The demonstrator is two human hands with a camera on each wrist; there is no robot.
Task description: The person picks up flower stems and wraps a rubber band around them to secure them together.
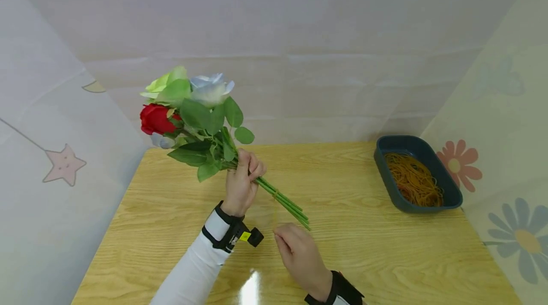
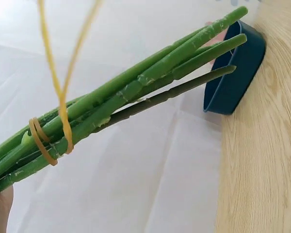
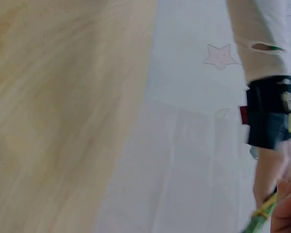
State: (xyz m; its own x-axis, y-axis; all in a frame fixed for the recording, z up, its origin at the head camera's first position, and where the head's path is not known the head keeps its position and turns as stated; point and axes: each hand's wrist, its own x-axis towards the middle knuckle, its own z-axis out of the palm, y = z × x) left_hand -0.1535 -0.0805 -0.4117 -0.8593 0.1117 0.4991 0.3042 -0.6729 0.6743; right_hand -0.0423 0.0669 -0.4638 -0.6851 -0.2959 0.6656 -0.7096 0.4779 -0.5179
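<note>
My left hand (image 1: 244,183) grips a bunch of roses by its green stems (image 1: 291,205). Its blooms lean up and left: a red rose (image 1: 156,119), a yellow-green rose (image 1: 169,87), a pale blue rose (image 1: 210,90) and green leaves. The cut ends point down to the right. Below them, my right hand (image 1: 301,255) pinches a rubber band stretched from the stems. Close up in the left wrist view, that rubber band (image 2: 64,114) is twisted where it meets the stems, and a band loop (image 2: 40,141) wraps them beside it.
A dark blue bin (image 1: 387,191) holding many rubber bands (image 1: 413,179) stands at the right back of the wooden table (image 1: 334,186). White cloth walls (image 1: 329,95) with printed flowers and a star enclose the table's back and sides.
</note>
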